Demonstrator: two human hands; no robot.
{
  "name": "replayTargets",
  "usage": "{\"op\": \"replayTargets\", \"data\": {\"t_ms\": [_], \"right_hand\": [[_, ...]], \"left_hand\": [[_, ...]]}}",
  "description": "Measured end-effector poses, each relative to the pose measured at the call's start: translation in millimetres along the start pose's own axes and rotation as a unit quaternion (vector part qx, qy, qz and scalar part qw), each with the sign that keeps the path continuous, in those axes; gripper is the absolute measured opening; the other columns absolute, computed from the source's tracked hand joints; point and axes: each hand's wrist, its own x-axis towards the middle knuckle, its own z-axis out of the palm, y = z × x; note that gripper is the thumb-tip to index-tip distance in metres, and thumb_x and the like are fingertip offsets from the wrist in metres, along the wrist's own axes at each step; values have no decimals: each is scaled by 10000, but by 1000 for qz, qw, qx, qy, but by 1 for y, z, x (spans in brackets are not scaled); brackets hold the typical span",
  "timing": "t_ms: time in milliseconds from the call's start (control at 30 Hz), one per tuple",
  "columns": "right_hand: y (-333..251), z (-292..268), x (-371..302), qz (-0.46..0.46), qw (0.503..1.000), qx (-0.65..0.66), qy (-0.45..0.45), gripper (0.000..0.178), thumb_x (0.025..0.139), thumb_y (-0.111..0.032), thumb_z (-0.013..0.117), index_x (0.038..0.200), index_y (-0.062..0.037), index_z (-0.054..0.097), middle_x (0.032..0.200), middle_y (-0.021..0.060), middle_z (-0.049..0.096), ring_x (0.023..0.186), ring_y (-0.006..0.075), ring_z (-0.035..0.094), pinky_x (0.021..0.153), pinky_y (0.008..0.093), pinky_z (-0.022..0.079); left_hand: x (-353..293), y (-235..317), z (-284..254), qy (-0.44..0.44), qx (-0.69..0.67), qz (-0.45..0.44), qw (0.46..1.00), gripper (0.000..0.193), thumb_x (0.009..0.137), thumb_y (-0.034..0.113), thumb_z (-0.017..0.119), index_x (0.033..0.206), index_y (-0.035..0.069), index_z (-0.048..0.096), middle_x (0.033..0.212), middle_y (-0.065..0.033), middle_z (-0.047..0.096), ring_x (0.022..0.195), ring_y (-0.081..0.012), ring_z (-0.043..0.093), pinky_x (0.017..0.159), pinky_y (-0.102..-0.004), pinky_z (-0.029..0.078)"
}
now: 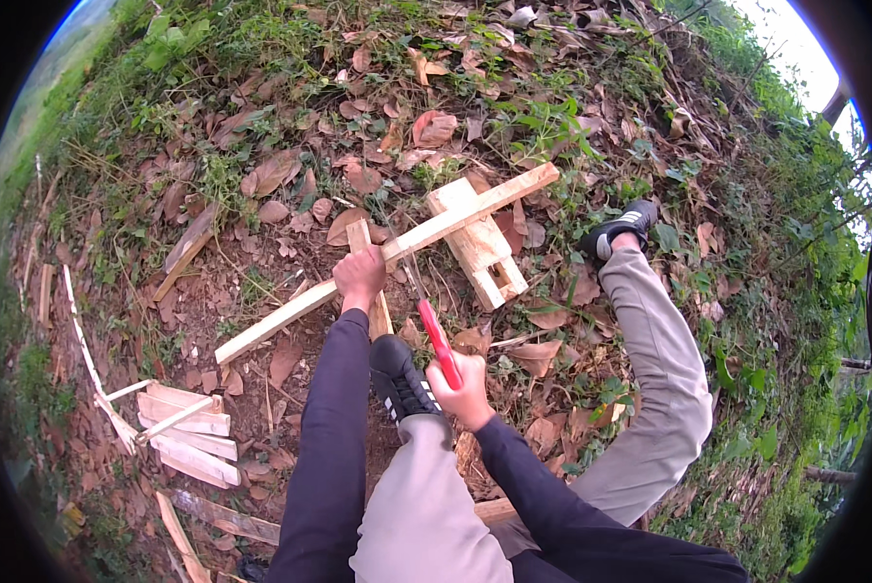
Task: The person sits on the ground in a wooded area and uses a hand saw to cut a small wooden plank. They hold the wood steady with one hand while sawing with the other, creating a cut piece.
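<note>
A long, pale wooden strip lies slantwise across two other pieces of wood. My left hand is closed around it left of its middle. In my right hand is the red handle of a handsaw. The saw's thin blade runs up to the strip, just right of my left hand; whether its teeth have cut in, I cannot tell. Beneath the strip's right half rests a thick wooden block with a notched near end. A narrower board lies under the strip beside my left hand.
Short slats lie grouped at the lower left, with thin sticks around them. A weathered offcut is on the ground farther up. My shoe stands close below the saw and board. Dry leaves and green weeds cover the ground.
</note>
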Motion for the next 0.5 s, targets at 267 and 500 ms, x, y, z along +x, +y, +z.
{"op": "replayTargets", "data": {"t_ms": [267, 500], "right_hand": [[-13, -72, -102, 56, 997, -5, -45, 95, 765, -58, 637, 692, 1, 626, 501, 99, 529, 427, 121, 566, 476, 299, 450], [8, -21, 4, 25, 998, -36, -44, 143, 798, -54, 654, 685, -19, 574, 503, 100, 484, 421, 168, 542, 449, 341, 411]], "left_hand": [[-4, 7, -7, 23, -36, -59, 997, 553, 947, 340, 395, 639, 25, 730, 648, -238, 670, 632, -422, 698, 637, -513, 567], [0, 4, -4, -8, -38, -55, 998, 526, 936, 329, 400, 664, 29, 737, 666, -235, 681, 642, -403, 708, 624, -484, 571]]}}
